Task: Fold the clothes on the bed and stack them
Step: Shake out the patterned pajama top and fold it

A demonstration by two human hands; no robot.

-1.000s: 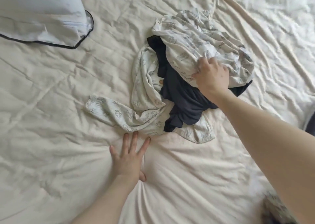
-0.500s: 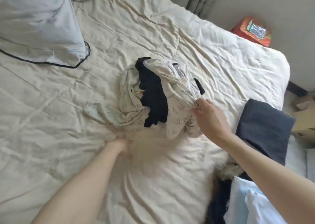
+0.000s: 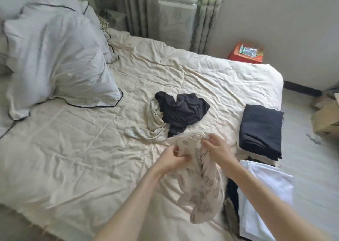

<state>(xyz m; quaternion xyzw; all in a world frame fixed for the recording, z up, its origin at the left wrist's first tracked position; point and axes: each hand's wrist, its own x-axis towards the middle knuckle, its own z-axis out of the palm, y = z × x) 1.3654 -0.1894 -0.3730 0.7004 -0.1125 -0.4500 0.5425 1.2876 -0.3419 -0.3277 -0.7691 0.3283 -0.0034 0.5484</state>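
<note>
Pale wall [image 3: 275, 20], patterned curtains [image 3: 174, 15], grey floor [image 3: 302, 158], cardboard box [image 3: 328, 117] alongside.

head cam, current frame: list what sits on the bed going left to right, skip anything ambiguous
pillows → printed garment lying on the bed → crumpled black garment → folded black garment. The printed garment held in both hands overlaps this span, so it is left out.
</note>
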